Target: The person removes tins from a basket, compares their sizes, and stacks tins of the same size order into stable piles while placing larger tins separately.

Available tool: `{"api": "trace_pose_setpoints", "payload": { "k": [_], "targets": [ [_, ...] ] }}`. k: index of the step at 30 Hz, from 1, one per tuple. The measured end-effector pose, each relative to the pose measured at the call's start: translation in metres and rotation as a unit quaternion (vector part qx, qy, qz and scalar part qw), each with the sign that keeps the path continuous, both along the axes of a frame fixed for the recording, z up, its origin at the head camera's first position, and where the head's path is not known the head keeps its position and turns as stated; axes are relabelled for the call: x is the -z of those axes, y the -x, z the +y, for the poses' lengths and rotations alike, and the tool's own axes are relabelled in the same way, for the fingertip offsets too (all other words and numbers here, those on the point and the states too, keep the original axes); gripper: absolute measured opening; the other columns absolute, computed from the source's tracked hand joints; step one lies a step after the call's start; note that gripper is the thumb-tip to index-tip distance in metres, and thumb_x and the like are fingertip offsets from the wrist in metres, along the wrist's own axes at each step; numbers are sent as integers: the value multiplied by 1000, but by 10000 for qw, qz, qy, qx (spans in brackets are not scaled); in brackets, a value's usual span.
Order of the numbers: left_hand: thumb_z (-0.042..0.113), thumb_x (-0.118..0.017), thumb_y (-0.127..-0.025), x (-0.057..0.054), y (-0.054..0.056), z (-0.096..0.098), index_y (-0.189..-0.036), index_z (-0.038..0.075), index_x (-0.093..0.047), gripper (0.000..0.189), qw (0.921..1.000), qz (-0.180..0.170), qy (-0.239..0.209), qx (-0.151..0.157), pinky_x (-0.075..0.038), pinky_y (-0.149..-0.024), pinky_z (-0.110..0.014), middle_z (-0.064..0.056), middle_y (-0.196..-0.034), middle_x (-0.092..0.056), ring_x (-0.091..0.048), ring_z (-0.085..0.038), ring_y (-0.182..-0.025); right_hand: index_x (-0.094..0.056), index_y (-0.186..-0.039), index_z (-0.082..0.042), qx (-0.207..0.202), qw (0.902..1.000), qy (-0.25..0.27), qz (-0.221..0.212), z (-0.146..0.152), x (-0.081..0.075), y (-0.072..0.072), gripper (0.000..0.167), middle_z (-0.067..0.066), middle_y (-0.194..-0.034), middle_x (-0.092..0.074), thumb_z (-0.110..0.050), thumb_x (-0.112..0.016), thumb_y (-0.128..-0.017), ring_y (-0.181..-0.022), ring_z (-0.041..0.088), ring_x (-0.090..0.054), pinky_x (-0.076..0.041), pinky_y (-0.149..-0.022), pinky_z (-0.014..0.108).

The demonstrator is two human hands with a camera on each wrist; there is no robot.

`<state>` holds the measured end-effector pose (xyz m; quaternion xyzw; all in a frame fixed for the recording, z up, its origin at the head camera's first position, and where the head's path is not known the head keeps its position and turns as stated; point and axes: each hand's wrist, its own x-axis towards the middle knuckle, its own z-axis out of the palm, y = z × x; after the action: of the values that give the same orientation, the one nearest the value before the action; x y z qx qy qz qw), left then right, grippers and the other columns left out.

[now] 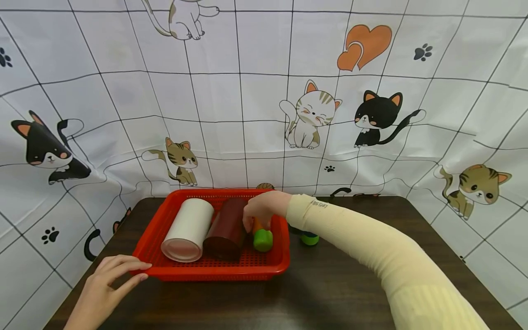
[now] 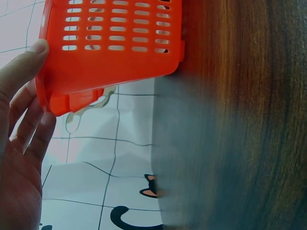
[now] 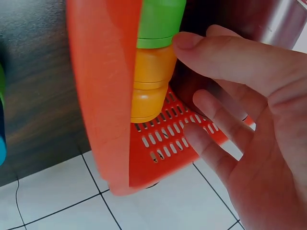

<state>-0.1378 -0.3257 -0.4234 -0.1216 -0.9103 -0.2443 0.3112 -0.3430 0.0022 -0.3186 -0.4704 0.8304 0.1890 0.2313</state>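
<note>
Pinches red perforated plastic basket (image 1: 214, 274) with left grip (image 1: 99, 287), likely for steadiness; inside basket, poises loose right grip (image 1: 265, 208) at ridged green-and-orange cylinder (image 3: 152, 72).

Head view bright; pale sheen across tabletop (image 2: 235, 120) in left wrist view; right wrist view slightly soft.

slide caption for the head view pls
Left grip on the red basket; inside it, right grip at the green-topped orange bottle, with a maroon cylinder and a white cylinder.
</note>
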Motion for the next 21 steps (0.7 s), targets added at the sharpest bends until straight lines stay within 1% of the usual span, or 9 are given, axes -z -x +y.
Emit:
{"api": "trace_pose_setpoints", "payload": {
  "k": [3,6,14,18,21],
  "targets": [
    [4,-89,-62,0,0,0,-97,36,-75,50,10000,-12,-8,-14,-34,-81,-8,12,-97,-65,-38,11,-98,-68,-126,-28,-94,9999,16,80,-2,2,1,51,-7,-127,-66,-3,-77,-83,-113,13,-57,-55,-84,25],
    [3,-89,-62,0,-1,0,-96,36,-75,50,10000,-34,-1,-34,-34,-81,-9,12,-97,-65,-38,11,-97,-67,-127,-30,-71,9999,4,94,-4,6,2,54,-6,-129,-64,-2,-77,-82,-112,13,-56,-54,-81,25],
    [4,-89,-63,-1,-1,0,-97,36,-75,49,10000,-58,13,-46,-34,-80,-10,13,-97,-65,-38,11,-97,-67,-126,-34,124,9998,-33,157,-6,12,2,57,-7,-132,-61,-1,-79,-81,-117,12,-55,-54,-87,28],
    [3,-89,-62,-1,-1,0,-97,35,-75,50,10000,-35,29,-44,-35,-80,-10,12,-96,-65,-38,11,-97,-65,-126,-40,252,9991,-230,249,-8,15,0,61,-9,-135,-60,-3,-81,-79,-122,12,-55,-55,-88,33],
    [2,-89,-62,-1,-1,0,-97,35,-75,50,10000,-11,20,-31,-34,-80,-10,11,-96,-66,-38,11,-97,-64,-127,-44,246,9982,-394,376,-10,17,-2,64,-11,-137,-58,-7,-83,-78,-124,13,-54,-56,-86,35]
  ]
}}
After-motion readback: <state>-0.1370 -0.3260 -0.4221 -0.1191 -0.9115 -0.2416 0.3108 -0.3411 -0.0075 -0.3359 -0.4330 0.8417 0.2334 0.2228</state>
